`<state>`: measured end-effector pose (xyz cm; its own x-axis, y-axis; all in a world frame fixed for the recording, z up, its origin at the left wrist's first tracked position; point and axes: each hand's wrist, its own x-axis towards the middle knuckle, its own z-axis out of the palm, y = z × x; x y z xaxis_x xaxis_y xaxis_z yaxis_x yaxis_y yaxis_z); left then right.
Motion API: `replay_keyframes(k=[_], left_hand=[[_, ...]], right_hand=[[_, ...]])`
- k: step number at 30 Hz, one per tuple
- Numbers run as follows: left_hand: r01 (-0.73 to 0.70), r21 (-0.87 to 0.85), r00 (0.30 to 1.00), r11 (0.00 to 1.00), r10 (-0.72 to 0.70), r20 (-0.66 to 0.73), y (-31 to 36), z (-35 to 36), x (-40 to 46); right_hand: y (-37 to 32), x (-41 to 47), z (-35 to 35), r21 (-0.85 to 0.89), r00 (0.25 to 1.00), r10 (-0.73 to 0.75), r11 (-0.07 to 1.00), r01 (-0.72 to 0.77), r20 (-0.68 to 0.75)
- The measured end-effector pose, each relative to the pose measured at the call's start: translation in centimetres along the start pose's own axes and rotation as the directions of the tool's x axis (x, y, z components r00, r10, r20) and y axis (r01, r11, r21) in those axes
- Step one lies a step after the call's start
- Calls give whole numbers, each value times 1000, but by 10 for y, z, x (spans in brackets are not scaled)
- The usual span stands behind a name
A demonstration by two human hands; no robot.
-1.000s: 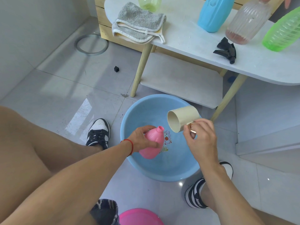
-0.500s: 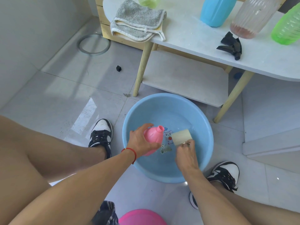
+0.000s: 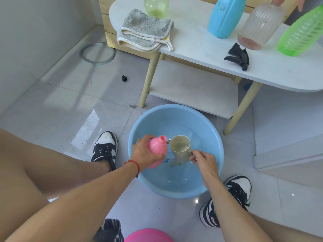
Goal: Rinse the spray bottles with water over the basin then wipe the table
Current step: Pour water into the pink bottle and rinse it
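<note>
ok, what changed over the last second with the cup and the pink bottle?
The right hand first lowered the cup into the basin on its side, then raised it; it now sits mouth up beside the pink bottle, with what looks like water inside. The left hand kept gripping the bottle over the basin. Towel and the table bottles unchanged.

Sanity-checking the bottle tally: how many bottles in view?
5. The pink bottle is held over the basin. On the table: yellow-green bottle, blue bottle, clear ribbed bottle, green bottle. More may sit beyond the frame's top edge.
</note>
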<state>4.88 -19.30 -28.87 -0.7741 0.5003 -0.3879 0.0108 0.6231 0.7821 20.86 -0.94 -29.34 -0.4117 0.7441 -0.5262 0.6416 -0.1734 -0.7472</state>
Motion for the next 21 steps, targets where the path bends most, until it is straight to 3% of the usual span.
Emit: replay_keyframes(k=[7,14,21], left_hand=[[-4,-6,1000,1000,4,12,-2,0,-1],[6,22,1000,1000,-6,23,0,4,1],[-20,30,999,999,19,47,0,6,-1]], right_hand=[[-39,-16,-23,74,978,-150,984,162,-146],[-69,-41,-34,-128,899,-408,912,391,-159],[-76,-49,-29,-297,806,-575,801,520,-140]])
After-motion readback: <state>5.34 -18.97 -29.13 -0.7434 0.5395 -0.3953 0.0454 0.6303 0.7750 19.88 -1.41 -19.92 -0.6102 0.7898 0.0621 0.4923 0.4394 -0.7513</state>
